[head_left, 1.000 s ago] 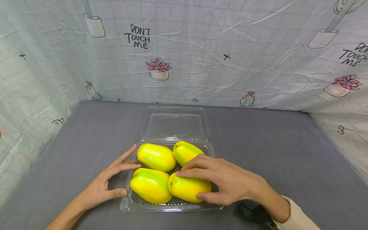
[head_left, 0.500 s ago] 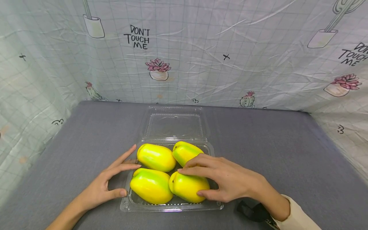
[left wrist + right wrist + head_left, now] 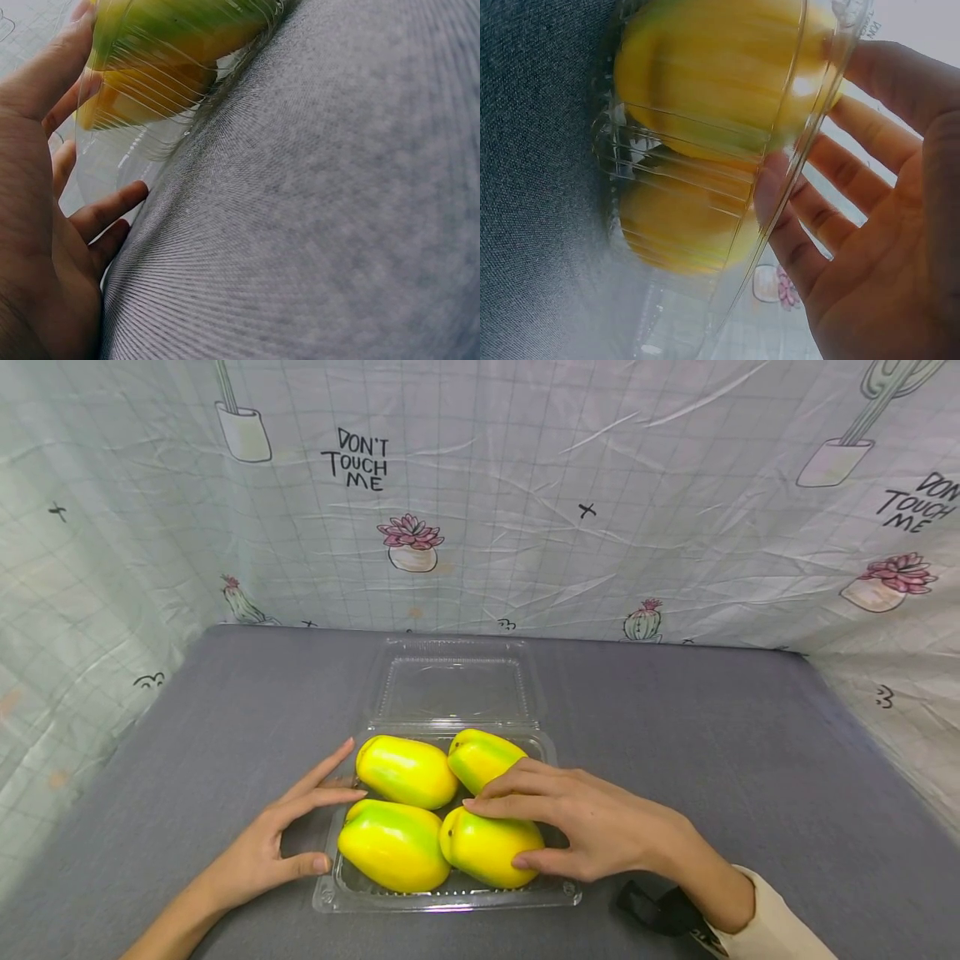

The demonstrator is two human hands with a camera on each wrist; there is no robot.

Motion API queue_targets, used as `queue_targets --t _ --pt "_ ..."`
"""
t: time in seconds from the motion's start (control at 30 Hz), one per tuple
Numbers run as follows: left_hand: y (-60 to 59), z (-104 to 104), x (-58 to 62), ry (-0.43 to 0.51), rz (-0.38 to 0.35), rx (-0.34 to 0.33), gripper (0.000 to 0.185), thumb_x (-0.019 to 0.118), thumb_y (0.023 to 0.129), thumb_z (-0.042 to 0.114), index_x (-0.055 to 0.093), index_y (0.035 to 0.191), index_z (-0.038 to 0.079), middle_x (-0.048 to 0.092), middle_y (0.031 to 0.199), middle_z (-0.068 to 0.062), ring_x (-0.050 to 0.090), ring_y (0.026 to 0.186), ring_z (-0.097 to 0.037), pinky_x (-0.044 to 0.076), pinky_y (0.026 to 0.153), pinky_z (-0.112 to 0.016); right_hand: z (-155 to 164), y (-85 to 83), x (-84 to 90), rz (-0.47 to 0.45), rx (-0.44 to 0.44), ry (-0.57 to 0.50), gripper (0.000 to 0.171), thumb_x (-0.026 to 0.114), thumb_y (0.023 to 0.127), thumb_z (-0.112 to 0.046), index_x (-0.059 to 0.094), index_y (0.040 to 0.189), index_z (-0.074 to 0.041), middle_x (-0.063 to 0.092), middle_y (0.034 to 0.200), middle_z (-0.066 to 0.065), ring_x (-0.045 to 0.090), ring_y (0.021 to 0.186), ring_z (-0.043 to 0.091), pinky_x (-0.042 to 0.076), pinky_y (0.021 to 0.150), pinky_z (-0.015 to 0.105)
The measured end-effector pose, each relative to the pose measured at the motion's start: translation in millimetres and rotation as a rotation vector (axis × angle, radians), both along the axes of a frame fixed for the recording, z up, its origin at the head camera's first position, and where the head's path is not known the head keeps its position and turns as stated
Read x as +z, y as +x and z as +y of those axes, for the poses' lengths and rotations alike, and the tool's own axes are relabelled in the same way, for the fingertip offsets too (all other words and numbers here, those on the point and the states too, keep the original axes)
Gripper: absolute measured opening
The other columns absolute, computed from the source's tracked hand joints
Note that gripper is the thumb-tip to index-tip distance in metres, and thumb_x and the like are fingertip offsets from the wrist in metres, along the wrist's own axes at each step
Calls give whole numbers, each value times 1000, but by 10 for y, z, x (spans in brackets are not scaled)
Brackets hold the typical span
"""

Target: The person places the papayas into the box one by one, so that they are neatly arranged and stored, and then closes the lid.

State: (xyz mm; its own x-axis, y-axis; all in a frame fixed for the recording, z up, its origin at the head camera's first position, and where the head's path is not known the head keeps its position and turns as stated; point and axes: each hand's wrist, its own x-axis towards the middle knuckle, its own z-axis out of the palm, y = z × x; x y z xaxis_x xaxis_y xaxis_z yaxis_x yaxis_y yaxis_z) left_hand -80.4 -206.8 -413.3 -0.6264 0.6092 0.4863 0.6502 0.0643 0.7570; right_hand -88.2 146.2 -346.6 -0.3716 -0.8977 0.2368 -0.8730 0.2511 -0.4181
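My left hand (image 3: 281,843) lies spread on the grey desk (image 3: 187,735), fingers straight, thumb and fingertips touching the left wall of the clear container (image 3: 330,893). Four yellow-green fruits sit inside, lid flat behind. My right hand (image 3: 592,827) curls over the near-right fruit (image 3: 487,852), thumb at its right end, fingers across its top.
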Motion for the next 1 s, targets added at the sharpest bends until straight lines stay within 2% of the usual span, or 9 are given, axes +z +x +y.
queue_targets --t 0.23,0.43,0.6,0.73,0.83,1.0 --pt "-10 16 -3 4 -19 -5 57 70 74 12 47 124 -4 9 143 -28 32 124 -34 19 101 -19 17 -22 7 -21 -4 19 52 56 87 -26 38 135 -21 38 132 -9 38 113 7 41 88 23" --pt "-29 23 -6 1 -13 -1 57 70 74 13 47 124 -4 10 143 -27 27 126 -36 19 102 -20 29 -20 23 -25 -30 38 53 57 86 -29 37 135 -25 37 132 -13 36 112 2 40 87 21" --pt "-30 34 0 7 8 8 58 70 75 17 46 124 -4 11 142 -28 39 119 -31 22 100 -20 46 -13 40 -34 -34 32 54 59 85 -30 37 135 -25 37 132 -12 36 114 3 40 88 22" --pt "-40 21 20 59 -15 25 60 68 77 14 42 126 -8 14 141 -29 27 126 -35 21 101 -21 92 -18 71 -35 -57 -7 54 60 85 -30 39 134 -21 38 132 -9 38 117 8 41 90 26" --pt "-61 -21 61 111 -49 38 59 65 78 4 37 127 -11 17 140 -30 20 128 -37 24 101 -23 149 -55 95 -51 -137 -56 54 61 84 -28 41 133 -19 40 131 -7 42 114 10 43 86 28" --pt "-142 -116 183 222 -96 29 54 53 82 -10 28 129 -17 22 137 -32 35 121 -37 32 97 -27 278 -199 89 -118 -376 -159 51 61 85 -26 42 132 -22 47 122 -8 52 89 8 47 67 23"
